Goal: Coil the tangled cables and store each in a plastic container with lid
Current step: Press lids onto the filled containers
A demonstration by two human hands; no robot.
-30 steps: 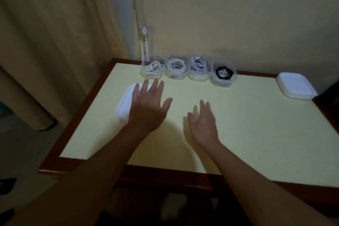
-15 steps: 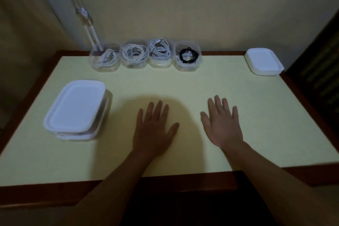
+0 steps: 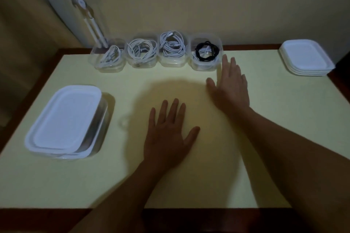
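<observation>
The left hand (image 3: 166, 134) lay flat on the table (image 3: 284, 138), fingers spread and holding nothing, probably parked there as a brace. The right hand (image 3: 231, 85) reached ahead, fingers straight and empty, its tips just beside the nearest tub (image 3: 205, 66), which held a black cable (image 3: 207, 52) over a white one. Three more tubs (image 3: 141, 62) ran leftward from it, beyond the left hand, each with a coiled white cable (image 3: 171, 45); all four were lidless. The lids (image 3: 306, 58) sat stacked far right of the right hand, likely kept handy for capping. A big lidded box (image 3: 64, 121) stood left of the left hand, out of the way.
</observation>
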